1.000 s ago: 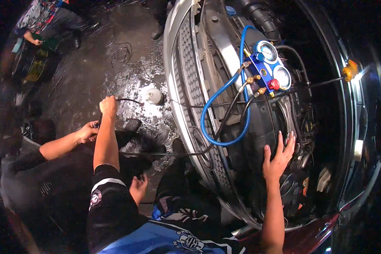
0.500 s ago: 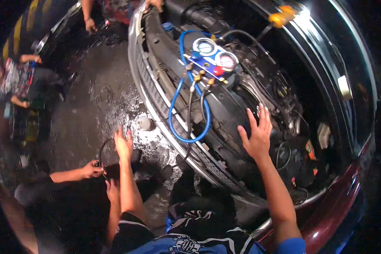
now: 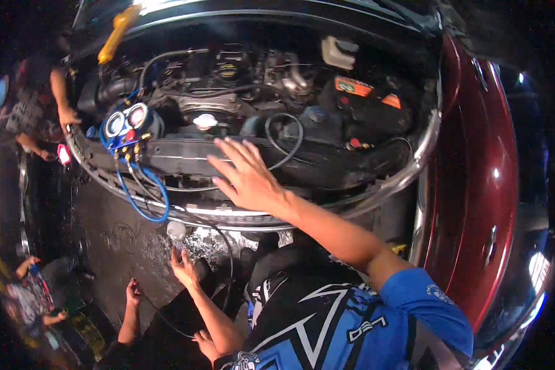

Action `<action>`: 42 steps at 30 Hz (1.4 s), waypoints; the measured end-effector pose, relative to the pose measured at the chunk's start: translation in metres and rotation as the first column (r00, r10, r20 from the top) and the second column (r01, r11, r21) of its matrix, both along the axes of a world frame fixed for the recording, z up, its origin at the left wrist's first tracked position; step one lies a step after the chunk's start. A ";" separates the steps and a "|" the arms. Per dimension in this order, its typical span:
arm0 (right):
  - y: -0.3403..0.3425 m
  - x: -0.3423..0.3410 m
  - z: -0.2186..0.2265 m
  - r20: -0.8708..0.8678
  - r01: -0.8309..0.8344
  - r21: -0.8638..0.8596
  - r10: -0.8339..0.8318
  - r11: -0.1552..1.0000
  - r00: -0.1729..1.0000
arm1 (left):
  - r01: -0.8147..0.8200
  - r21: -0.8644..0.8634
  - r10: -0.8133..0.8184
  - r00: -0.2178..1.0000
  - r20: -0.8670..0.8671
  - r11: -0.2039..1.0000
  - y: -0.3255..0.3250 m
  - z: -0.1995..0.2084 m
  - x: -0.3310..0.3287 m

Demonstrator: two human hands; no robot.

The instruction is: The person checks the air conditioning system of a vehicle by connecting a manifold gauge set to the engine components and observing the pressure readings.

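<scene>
My right hand is spread with nothing in it, over the front panel of a car's engine bay. My left hand is held out over the wet floor, fingers apart and free of any object. To the left of my right hand, a gauge manifold with two round dials and a red knob rests at the bay's front corner. Its blue hose loops down over the front edge. A dark hose hangs past the bumper, close to my left arm.
Beside me a person's hand is near a thin dark line. Another person's hand touches the car at the far left. A yellow work light hangs under the hood. A battery and a maroon fender are at right.
My view has swung to the right, so the engine bay now lies across the front. The gauge manifold appears farther left. My hands stay spread and hold nothing.
</scene>
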State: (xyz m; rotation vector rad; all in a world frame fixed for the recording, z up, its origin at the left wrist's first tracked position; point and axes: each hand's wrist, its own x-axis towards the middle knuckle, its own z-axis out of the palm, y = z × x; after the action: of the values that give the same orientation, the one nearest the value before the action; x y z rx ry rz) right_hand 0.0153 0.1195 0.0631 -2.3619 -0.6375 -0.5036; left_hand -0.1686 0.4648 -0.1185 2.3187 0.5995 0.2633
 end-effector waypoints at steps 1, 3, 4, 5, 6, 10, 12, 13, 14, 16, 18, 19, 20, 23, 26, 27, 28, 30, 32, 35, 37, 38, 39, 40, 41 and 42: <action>-0.019 -0.020 0.001 0.029 -0.024 0.062 0.022 0.998 0.999 | 0.003 -0.056 -0.006 0.999 -0.054 0.998 -0.006 0.006 -0.007; -0.066 -0.062 0.000 -0.048 0.020 0.069 -0.017 0.997 0.999 | 0.016 -0.113 -0.029 0.993 -0.115 0.993 -0.021 0.012 -0.018; -0.093 -0.080 -0.002 -0.044 0.085 0.083 -0.081 0.993 0.996 | -0.006 -0.176 -0.018 0.991 -0.135 0.984 -0.029 0.013 -0.024; -0.120 -0.096 -0.004 -0.031 0.134 0.082 -0.132 0.988 0.991 | -0.034 -0.237 -0.003 0.988 -0.157 0.971 -0.037 0.015 -0.032; -0.149 -0.109 -0.006 -0.043 0.223 0.074 -0.220 0.972 0.975 | -0.026 -0.201 0.000 0.992 -0.127 0.979 -0.047 0.015 -0.035; -0.263 -0.137 -0.019 0.003 0.539 0.016 -0.539 0.842 0.842 | 0.014 -0.086 -0.033 0.974 -0.224 0.996 -0.090 0.022 -0.049; -0.314 -0.139 -0.027 0.060 0.673 -0.027 -0.671 0.739 0.739 | 0.064 -0.077 -0.077 0.981 -0.181 0.995 -0.120 0.032 -0.047; -0.337 -0.139 -0.032 0.114 0.729 -0.055 -0.721 0.682 0.683 | 0.075 -0.075 -0.086 0.984 -0.154 0.994 -0.137 0.039 -0.043; -0.358 -0.139 -0.037 0.096 0.729 -0.059 -0.723 0.682 0.685 | 0.113 -0.079 -0.121 0.987 -0.103 0.990 -0.154 0.049 -0.040; -0.391 -0.136 -0.046 0.142 0.830 -0.067 -0.819 0.553 0.557 | 0.128 -0.062 -0.130 0.991 -0.018 0.990 -0.191 0.071 -0.024; -0.417 -0.131 -0.052 0.078 0.823 -0.044 -0.819 0.567 0.569 | 0.196 0.011 -0.196 0.977 0.085 0.981 -0.227 0.096 -0.003; -0.425 -0.129 -0.055 -0.005 0.819 -0.034 -0.819 0.573 0.573 | 0.214 0.060 -0.220 0.967 0.129 0.975 -0.244 0.108 0.009; -0.430 -0.127 -0.059 -0.004 0.813 -0.032 -0.814 0.581 0.581 | 0.261 0.044 -0.264 0.957 0.119 0.964 -0.260 0.121 0.019; -0.437 -0.125 -0.066 0.051 0.781 -0.029 -0.780 0.623 0.624 | 0.431 0.156 -0.459 0.844 0.277 0.889 -0.306 0.145 0.057; -0.434 -0.129 -0.073 0.007 0.758 0.025 -0.759 0.651 0.651 | 0.415 0.391 -0.541 0.784 0.305 0.822 -0.339 0.156 0.095; -0.433 -0.130 -0.076 -0.017 0.751 0.059 -0.751 0.658 0.660 | 0.389 0.473 -0.565 0.760 0.320 0.791 -0.347 0.156 0.106; -0.431 -0.131 -0.078 0.001 0.745 0.067 -0.747 0.664 0.665 | 0.403 0.489 -0.588 0.743 0.319 0.774 -0.353 0.157 0.117; -0.429 -0.133 -0.082 0.035 0.743 0.054 -0.745 0.667 0.666 | 0.396 0.523 -0.579 0.776 0.248 0.755 -0.359 0.156 0.132; -0.427 -0.134 -0.085 0.038 0.743 0.060 -0.745 0.667 0.666 | 0.420 0.493 -0.562 0.807 0.181 0.762 -0.360 0.158 0.138; -0.427 -0.135 -0.088 0.039 0.749 0.059 -0.751 0.660 0.659 | 0.368 0.416 -0.512 0.800 0.314 0.831 -0.350 0.166 0.135; -0.426 -0.136 -0.089 0.033 0.748 0.055 -0.750 0.662 0.661 | 0.429 0.334 -0.529 0.788 0.317 0.839 -0.337 0.175 0.118; -0.427 -0.136 -0.089 0.020 0.748 0.062 -0.750 0.661 0.661 | 0.461 0.302 -0.540 0.793 0.283 0.835 -0.329 0.181 0.107; -0.426 -0.136 -0.090 0.013 0.740 0.074 -0.743 0.668 0.669 | 0.469 0.325 -0.555 0.786 0.271 0.822 -0.321 0.186 0.094; -0.427 -0.136 -0.091 0.031 0.740 0.072 -0.743 0.669 0.668 | 0.484 0.387 -0.584 0.786 0.203 0.785 -0.312 0.191 0.081; -0.426 -0.135 -0.091 0.024 0.744 0.071 -0.746 0.665 0.665 | 0.495 0.424 -0.601 0.782 0.164 0.759 -0.303 0.195 0.068; -0.426 -0.135 -0.092 0.025 0.747 0.079 -0.751 0.660 0.660 | 0.514 0.422 -0.612 0.779 0.136 0.747 -0.295 0.197 0.055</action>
State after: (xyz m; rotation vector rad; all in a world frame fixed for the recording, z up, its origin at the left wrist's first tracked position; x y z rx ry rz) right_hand -0.1193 -0.3065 -0.0290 -2.4789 0.4007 -0.9263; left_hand -0.1137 0.1693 0.0786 2.6276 -0.3453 0.4092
